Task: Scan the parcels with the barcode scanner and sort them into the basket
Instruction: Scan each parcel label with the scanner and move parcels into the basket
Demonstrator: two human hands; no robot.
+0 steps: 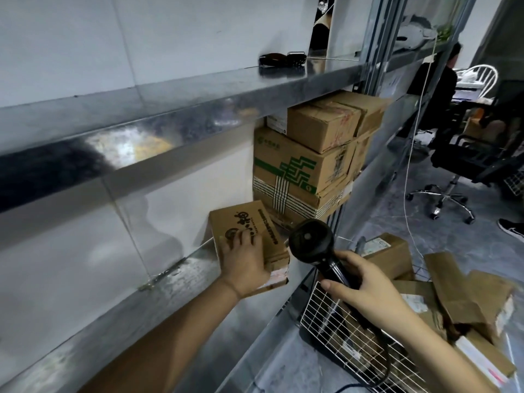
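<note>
A small brown cardboard parcel [249, 222] with black print lies tilted on the metal shelf [181, 268]. My left hand [243, 263] grips its near end, fingers spread over the top. My right hand [365, 285] holds the black barcode scanner [312, 242] by its handle, the head just right of the parcel. Below my right arm stands a white wire basket [334, 321] with several brown parcels in it. A stack of cardboard boxes [306, 171] sits further along the shelf.
An upper metal shelf [198, 95] juts out above, with a dark object [280, 59] on it. A shelf upright [377, 52] stands at right. Beyond it are an office chair [459, 177], a hanging white cable [411, 165] and a person in black [442, 80].
</note>
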